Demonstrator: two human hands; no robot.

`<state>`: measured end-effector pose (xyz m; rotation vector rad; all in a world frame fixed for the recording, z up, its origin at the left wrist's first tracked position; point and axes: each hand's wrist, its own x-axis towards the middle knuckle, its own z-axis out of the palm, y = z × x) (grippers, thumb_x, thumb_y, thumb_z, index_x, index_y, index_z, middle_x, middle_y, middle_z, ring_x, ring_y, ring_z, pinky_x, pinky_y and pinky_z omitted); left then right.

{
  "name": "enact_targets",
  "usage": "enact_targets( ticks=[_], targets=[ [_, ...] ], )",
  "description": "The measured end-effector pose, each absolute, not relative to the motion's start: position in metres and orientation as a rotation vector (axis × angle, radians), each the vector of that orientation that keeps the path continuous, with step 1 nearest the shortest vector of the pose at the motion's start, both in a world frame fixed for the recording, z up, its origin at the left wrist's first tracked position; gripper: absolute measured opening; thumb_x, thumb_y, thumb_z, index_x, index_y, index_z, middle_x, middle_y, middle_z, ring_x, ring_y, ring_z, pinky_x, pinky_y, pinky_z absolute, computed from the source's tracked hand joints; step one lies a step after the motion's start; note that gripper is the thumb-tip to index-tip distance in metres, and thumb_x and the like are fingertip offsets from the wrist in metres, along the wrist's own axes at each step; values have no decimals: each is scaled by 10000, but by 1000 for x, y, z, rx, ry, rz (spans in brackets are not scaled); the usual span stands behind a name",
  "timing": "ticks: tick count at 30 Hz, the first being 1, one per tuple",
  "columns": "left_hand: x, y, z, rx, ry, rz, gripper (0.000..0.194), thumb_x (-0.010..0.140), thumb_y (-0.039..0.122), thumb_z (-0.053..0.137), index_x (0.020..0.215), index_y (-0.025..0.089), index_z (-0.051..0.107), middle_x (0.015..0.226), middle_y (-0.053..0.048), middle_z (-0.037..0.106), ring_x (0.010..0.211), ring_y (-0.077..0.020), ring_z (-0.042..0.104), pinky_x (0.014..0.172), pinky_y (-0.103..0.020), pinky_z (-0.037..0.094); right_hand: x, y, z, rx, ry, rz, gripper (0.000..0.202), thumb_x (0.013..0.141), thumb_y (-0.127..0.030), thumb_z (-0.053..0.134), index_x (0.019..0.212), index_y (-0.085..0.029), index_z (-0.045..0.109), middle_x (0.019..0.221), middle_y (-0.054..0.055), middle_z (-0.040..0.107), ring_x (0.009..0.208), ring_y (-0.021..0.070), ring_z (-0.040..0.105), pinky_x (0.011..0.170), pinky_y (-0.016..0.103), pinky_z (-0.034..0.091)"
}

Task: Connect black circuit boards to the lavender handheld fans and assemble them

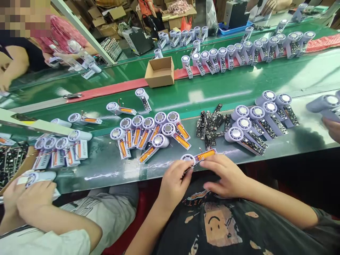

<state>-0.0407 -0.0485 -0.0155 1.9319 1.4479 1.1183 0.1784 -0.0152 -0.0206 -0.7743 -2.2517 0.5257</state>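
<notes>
At the front edge of the workbench lies a lavender fan unit with an orange battery in its open handle. My left hand is closed at its round head, thumb and fingers pinching something dark there. My right hand rests its fingertips on the handle's lower edge, thumb apart from the fingers. A pile of black circuit boards lies just beyond. To its left stand several fan units with orange batteries; to its right are several fan units with circuit boards on their handles.
A red-edged belt crosses behind, carrying an open cardboard box and a row of fans. A co-worker's hands hold a fan at the left. Another person's hand is at the right edge.
</notes>
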Motion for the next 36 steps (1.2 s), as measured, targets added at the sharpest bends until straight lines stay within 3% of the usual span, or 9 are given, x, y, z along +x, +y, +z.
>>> enact_targets(
  ticks=[3, 7, 10, 13, 20, 25, 29, 31, 36],
  targets=[
    [-34, -47, -14, 1624, 1443, 1098, 279, 807, 218, 676, 1085, 229, 662, 790, 1, 691, 686, -144, 646, 643, -249, 526, 168, -15, -15, -778, -2187, 637, 140, 961, -215, 489, 925, -213, 624, 791, 35, 672, 731, 158, 610, 677, 286, 494],
    [-42, -48, -28, 1365, 1394, 1306, 101, 778, 292, 699, 797, 195, 676, 753, -9, 658, 673, -138, 612, 615, -238, 491, 176, -8, -28, -824, -2122, 766, 148, 938, -187, 498, 845, -214, 611, 733, 17, 652, 681, 142, 597, 644, 263, 490],
    [-47, -52, -34, 1364, 1371, 1376, 99, 771, 288, 682, 740, 195, 672, 731, -16, 656, 675, -151, 613, 641, -265, 508, 193, 0, -43, -1077, -2155, 584, 130, 926, -213, 522, 913, -211, 651, 843, 55, 672, 797, 189, 621, 743, 329, 511],
    [-41, -56, -31, 1568, 1313, 1123, 44, 765, 217, 647, 738, 208, 681, 757, -36, 711, 727, -183, 667, 713, -311, 549, 203, 7, -51, -1309, -2153, 434, 178, 907, -243, 568, 1046, -205, 674, 1000, 98, 658, 932, 242, 604, 848, 407, 506],
    [-19, -62, -32, 1833, 1355, 647, 147, 780, 122, 583, 775, 221, 691, 1227, -119, 703, 1162, -280, 656, 983, -451, 533, 174, 16, -36, -1344, -2327, 700, 321, 872, -288, 663, 1189, -246, 666, 1132, 85, 645, 1057, 262, 554, 912, 440, 451],
    [-35, -65, -37, 1946, 1501, 637, 146, 804, 127, 568, 800, 214, 685, 1247, -131, 692, 1155, -287, 658, 911, -434, 573, 171, 18, -33, -1289, -2492, 798, 148, 893, -188, 598, 981, -221, 712, 995, 58, 693, 999, 234, 590, 907, 419, 422],
    [-43, -67, -36, 1971, 1456, 658, 134, 838, 142, 555, 817, 214, 666, 1220, -120, 702, 1091, -253, 685, 905, -408, 576, 189, 14, -39, -1292, -2393, 868, 376, 834, -201, 646, 1208, -224, 640, 1143, 85, 669, 1066, 244, 602, 920, 399, 452],
    [-42, -67, -35, 1992, 1391, 699, 128, 848, 138, 553, 825, 212, 654, 1216, -118, 700, 1072, -233, 690, 934, -398, 563, 198, 11, -42, -1342, -2384, 971, 379, 808, -190, 652, 1186, -216, 654, 1028, 67, 695, 939, 218, 633, 831, 352, 477],
    [-33, -62, -36, 2029, 1308, 784, 129, 850, 112, 547, 832, 201, 639, 1323, -136, 627, 1048, -204, 689, 923, -360, 563, 202, 5, -46, -1452, -2181, 1226, 92, 852, -193, 571, 858, -203, 662, 743, 2, 641, 663, 147, 562, 622, 270, 429]
  ],
)
